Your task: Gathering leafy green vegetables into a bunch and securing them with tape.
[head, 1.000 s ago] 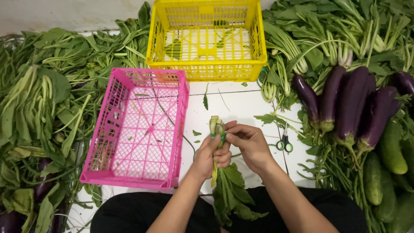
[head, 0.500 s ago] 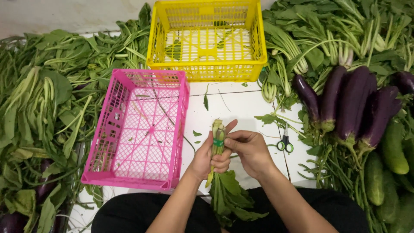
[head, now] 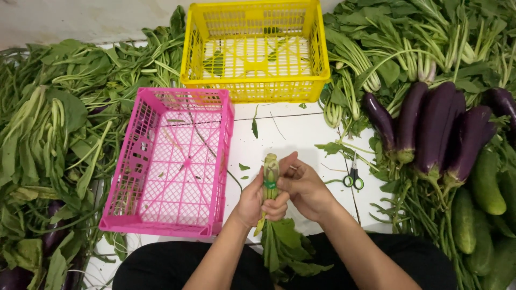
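Both my hands hold one bundle of leafy greens (head: 270,171) upright over the white floor, stem ends up and leaves hanging toward my lap. My left hand (head: 253,200) grips the stems from the left. My right hand (head: 303,185) closes on them from the right, fingers at a green band wrapped around the stems. A pink plastic crate (head: 171,161) lies just left of my hands, and a yellow crate (head: 257,51) stands beyond it.
Heaps of loose greens (head: 59,129) fill the left side and the far right. Several purple eggplants (head: 435,129) and cucumbers (head: 486,182) lie at the right. Small scissors (head: 353,176) rest on the floor beside my right hand.
The bundle stays in both hands at about the same spot. My right fingers have shifted around the green band on the stems.
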